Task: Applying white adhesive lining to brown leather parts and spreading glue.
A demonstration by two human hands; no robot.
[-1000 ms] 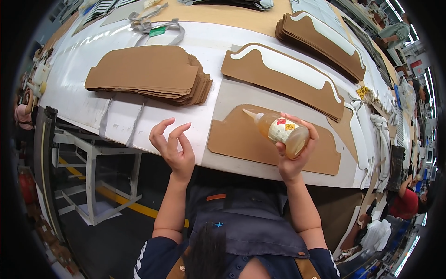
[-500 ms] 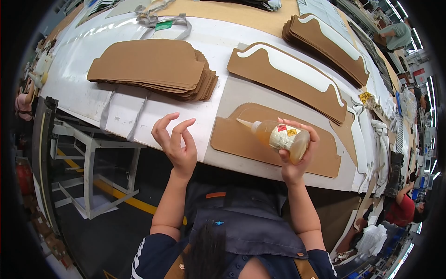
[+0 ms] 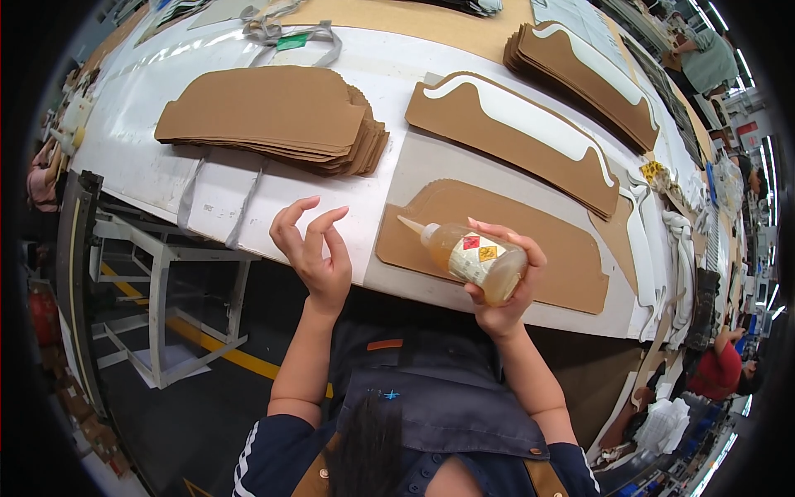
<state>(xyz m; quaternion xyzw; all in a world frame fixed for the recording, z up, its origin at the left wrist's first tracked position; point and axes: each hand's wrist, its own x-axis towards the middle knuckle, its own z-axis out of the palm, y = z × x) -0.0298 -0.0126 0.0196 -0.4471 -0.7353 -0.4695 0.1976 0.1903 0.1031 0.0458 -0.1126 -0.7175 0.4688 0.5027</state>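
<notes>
My right hand (image 3: pixel 509 302) is wrapped round a translucent squeeze bottle (image 3: pixel 476 265) of amber liquid with hazard labels, tilted nearly flat, its long nozzle pointing left. The bottle is over a single flat brown panel (image 3: pixel 555 265) on a grey board at the table's front; whether the nozzle touches it I cannot tell. My left hand (image 3: pixel 319 261) is open and empty at the table's front edge, left of that panel, fingers curved and apart. Behind it lies a stack of brown panels (image 3: pixel 252 112). Behind the bottle are brown panels topped with a white curved strip (image 3: pixel 530 132).
Another stack of brown panels with a white strip (image 3: pixel 571 83) is at back right. Grey straps (image 3: pixel 323 50) lie at back left, white strips (image 3: pixel 638 240) at the right. A metal frame (image 3: pixel 166 306) stands below left. Co-workers (image 3: pixel 716 373) are at both sides.
My right hand has moved left with the bottle, so the nozzle is now above the brown panel's left end. My left hand has barely moved.
</notes>
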